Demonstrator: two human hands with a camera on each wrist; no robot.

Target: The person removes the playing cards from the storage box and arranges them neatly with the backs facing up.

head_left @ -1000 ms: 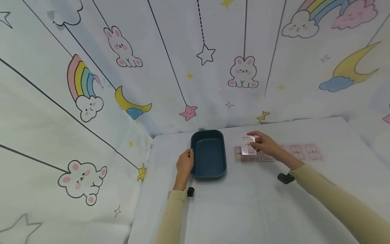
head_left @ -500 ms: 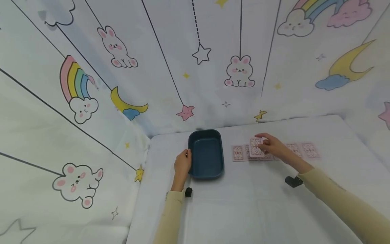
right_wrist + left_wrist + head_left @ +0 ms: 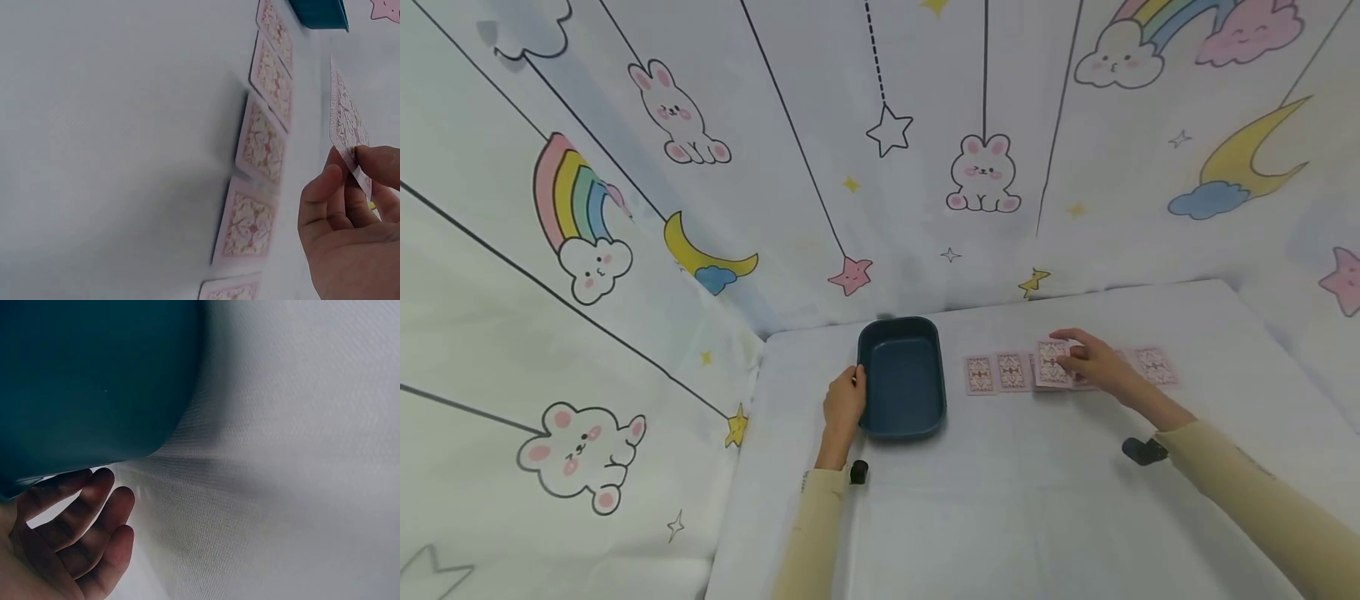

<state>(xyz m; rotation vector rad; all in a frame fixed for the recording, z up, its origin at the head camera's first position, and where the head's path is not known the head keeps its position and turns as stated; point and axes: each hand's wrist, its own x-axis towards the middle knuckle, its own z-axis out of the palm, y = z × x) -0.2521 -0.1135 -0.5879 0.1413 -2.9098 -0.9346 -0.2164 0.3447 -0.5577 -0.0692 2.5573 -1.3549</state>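
My left hand (image 3: 845,398) grips the left rim of a dark blue rectangular tray (image 3: 901,383). In the left wrist view, its fingers (image 3: 115,509) curl beside the tray's outer wall (image 3: 94,381); the thumb tip is hidden. My right hand (image 3: 1097,367) pinches a pink-patterned playing card (image 3: 1051,364) between thumb and fingers, raised above the table. Whether more than one card is in that pinch I cannot tell. Beneath and beside it runs a row of face-down playing cards (image 3: 980,375), apart from the hand. The hand and held card hide some of the row.
A white cloth covers the table (image 3: 962,517). Behind it hangs a white curtain (image 3: 805,100) printed with rabbits, stars and rainbows, close to the tray's far end. The card row stretches rightward from beside the tray, ending in a far-right card (image 3: 1156,367).
My right hand has moved rightward along the row with the held card, uncovering cards at the left end. The left hand still grips the tray, and the head view has shifted slightly.
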